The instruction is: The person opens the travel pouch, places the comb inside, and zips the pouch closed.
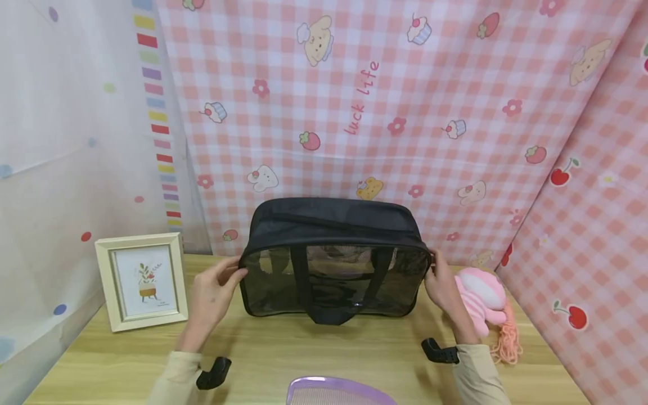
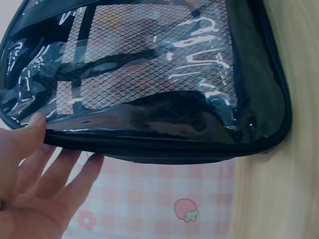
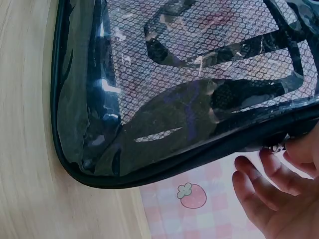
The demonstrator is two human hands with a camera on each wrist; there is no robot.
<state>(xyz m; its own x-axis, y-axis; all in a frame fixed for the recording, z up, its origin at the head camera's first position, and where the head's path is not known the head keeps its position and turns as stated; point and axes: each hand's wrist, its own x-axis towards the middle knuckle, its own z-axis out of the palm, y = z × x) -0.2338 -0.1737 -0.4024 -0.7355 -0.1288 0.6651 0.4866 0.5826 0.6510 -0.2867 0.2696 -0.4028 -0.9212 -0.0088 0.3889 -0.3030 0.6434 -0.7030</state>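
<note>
A black zippered bag (image 1: 331, 281) with a clear front panel and two dark strap handles stands upright on the wooden table. My left hand (image 1: 210, 292) grips its left side, the thumb (image 2: 35, 129) on the front piping and the other fingers behind the edge. On the opposite side my right hand (image 1: 442, 287) pinches the upper right edge, close to a small metallic piece (image 3: 278, 146), probably the zipper. Through the clear panel, black mesh (image 2: 134, 50) and dark straps show in both wrist views. The bag's back is hidden.
At the left stands a cream picture frame (image 1: 103, 281). A pink plush toy (image 1: 476, 287) with yarn strands lies right of the bag, partly behind my right arm. A purple comb (image 1: 334, 385) lies at the front edge. Pink checked cloth (image 1: 354, 157) hangs close behind the bag.
</note>
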